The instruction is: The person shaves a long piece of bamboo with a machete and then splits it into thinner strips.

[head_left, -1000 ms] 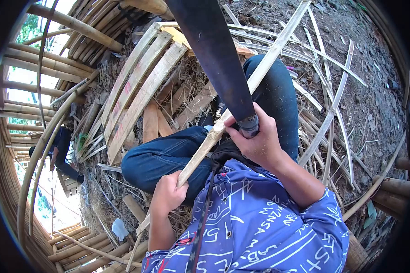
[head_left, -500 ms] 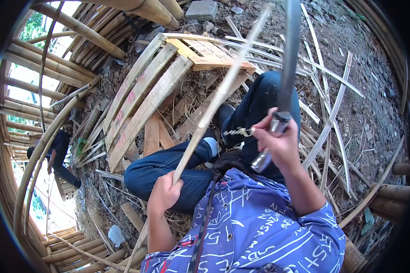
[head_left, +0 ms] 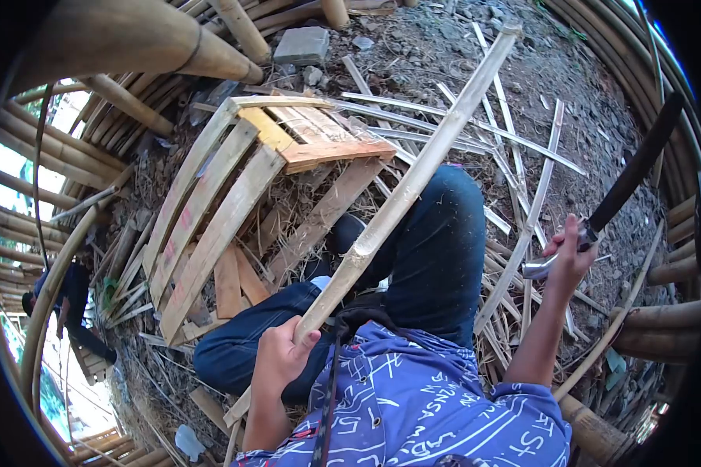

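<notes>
My left hand point(head_left: 283, 354) is wrapped round the lower part of a long split bamboo strip point(head_left: 413, 185). The strip slants up and to the right across my knees, with a node showing near its middle. Out to the right, my right hand point(head_left: 570, 253) grips the metal handle of a machete point(head_left: 631, 175). Its dark blade points up and to the right, well apart from the bamboo strip. A wooden pallet crate point(head_left: 222, 210) with spaced slats stands just beyond my bent legs.
Several thin bamboo strips point(head_left: 537, 194) lie across the soil to the right. A grey block point(head_left: 301, 47) rests at the back, near bamboo poles point(head_left: 230, 27). Another person point(head_left: 68, 303) is at the far left. Thick bamboo ends point(head_left: 662, 315) jut in on the right.
My right hand has swung the machete away to the right, off the strip. The bamboo strip leans further right and its broad face now shows. The view has shifted.
</notes>
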Motion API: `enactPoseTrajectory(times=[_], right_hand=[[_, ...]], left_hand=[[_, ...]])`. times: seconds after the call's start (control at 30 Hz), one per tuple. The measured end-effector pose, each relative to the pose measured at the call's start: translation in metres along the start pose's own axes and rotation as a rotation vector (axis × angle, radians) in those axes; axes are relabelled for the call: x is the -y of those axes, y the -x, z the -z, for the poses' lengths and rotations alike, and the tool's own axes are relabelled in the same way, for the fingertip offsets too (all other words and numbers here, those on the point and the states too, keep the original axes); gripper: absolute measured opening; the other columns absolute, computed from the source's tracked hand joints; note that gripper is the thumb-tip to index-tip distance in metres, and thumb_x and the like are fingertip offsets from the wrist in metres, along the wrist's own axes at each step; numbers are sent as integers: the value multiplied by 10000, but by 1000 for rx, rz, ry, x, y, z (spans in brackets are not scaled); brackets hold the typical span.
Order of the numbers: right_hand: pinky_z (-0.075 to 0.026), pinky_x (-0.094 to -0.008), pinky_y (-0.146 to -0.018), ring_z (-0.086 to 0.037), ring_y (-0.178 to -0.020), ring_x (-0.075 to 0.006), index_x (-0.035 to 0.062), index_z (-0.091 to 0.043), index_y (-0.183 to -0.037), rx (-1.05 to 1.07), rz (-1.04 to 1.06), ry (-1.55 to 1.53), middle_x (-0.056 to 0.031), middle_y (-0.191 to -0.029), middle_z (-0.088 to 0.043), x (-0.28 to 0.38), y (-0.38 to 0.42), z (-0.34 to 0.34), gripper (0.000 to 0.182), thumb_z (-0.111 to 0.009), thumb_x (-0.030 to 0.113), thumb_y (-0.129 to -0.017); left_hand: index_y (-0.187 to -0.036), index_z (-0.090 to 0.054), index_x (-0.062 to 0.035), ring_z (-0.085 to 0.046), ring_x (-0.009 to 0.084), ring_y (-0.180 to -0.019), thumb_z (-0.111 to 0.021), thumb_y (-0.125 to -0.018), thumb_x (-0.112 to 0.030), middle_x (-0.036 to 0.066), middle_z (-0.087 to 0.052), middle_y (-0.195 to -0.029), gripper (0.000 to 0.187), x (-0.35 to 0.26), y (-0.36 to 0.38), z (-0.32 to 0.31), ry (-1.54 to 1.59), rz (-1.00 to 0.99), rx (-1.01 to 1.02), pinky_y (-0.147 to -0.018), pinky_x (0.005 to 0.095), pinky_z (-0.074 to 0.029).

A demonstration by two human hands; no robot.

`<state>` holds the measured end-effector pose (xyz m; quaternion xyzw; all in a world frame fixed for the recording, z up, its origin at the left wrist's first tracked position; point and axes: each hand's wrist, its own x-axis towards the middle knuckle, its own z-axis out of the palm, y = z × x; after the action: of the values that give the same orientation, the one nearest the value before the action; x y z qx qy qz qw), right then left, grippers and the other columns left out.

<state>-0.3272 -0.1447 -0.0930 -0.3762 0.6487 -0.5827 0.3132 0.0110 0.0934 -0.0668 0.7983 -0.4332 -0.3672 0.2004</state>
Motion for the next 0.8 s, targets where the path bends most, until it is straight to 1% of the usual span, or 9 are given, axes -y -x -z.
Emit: enactPoseTrajectory(times=[0.07, 0.13, 0.27, 0.3, 0.4, 0.43, 0.53, 0.63, 0.8], right_hand=[[-416, -217, -410, -483, -461, -66, 43, -484, -971, 250, 80, -230, -1, -602, -480, -14, 8, 8, 272, -581, 295, -942], [-413, -207, -444, -505, -494, -66, 33, -508, -993, 332, 55, -295, -2, -612, -507, -10, 32, -9, 222, -588, 232, -934], [-413, -226, -508, -555, -555, -91, 14, -576, -926, 440, 460, 229, -23, -641, -570, -5, 49, -35, 272, -763, 138, -773], [-447, -264, -524, -571, -548, -133, 26, -588, -893, 463, 487, 337, -50, -639, -576, 0, 51, -34, 342, -818, 159, -678], [-467, -301, -535, -583, -544, -182, 27, -595, -870, 573, 572, 483, -78, -638, -577, -8, 54, -36, 345, -805, 141, -621], [-481, -340, -544, -596, -559, -258, 25, -594, -840, 580, 546, 476, -109, -645, -582, -14, 55, -36, 316, -767, 114, -590], [-484, -354, -547, -606, -589, -306, 23, -589, -822, 683, 635, 543, -133, -660, -591, -16, 54, -32, 267, -731, 98, -608], [-493, -376, -561, -617, -616, -346, 19, -585, -820, 757, 492, 554, -154, -667, -604, -13, 56, -34, 240, -714, 105, -636], [-505, -407, -586, -641, -649, -352, 22, -584, -845, 688, 465, 676, -164, -670, -625, -5, 35, -27, 236, -719, 102, -669]], left_hand=[[-774, -600, 6, -570, 413, -582, -533, -832, -648, 222, -526, -577, 661, -12, -7, -3, -56, 7, -2, -535, 420, -433], [-769, -600, 6, -573, 421, -595, -538, -834, -640, 229, -528, -581, 652, -18, -20, -5, -95, -16, 14, -536, 423, -434], [-780, -608, 9, -577, 434, -617, -547, -844, -610, 246, -536, -599, 625, -34, -39, -10, -148, -2, 35, -543, 433, -438], [-780, -608, 9, -577, 434, -617, -547, -844, -610, 246, -536, -599, 625, -37, -39, -14, -151, -6, 43, -543, 433, -438], [-794, -616, 10, -586, 431, -628, -550, -852, -589, 244, -543, -598, 606, -40, -49, -18, -112, -36, 50, -552, 436, -446], [-798, -617, 12, -588, 430, -627, -549, -855, -583, 243, -546, -597, 602, -42, -50, -19, -86, -41, 64, -552, 436, -449], [-806, -619, 17, -594, 427, -624, -550, -859, -574, 243, -553, -596, 597, -42, -54, -24, -64, -47, 113, -552, 438, -454], [-799, -611, 20, -596, 426, -612, -552, -861, -569, 242, -554, -589, 595, -41, -57, -28, -87, -88, 141, -546, 443, -455], [-759, -581, 16, -595, 419, -586, -562, -862, -559, 232, -542, -556, 585, -43, -53, -36, -103, -126, 163, -532, 446, -454]])
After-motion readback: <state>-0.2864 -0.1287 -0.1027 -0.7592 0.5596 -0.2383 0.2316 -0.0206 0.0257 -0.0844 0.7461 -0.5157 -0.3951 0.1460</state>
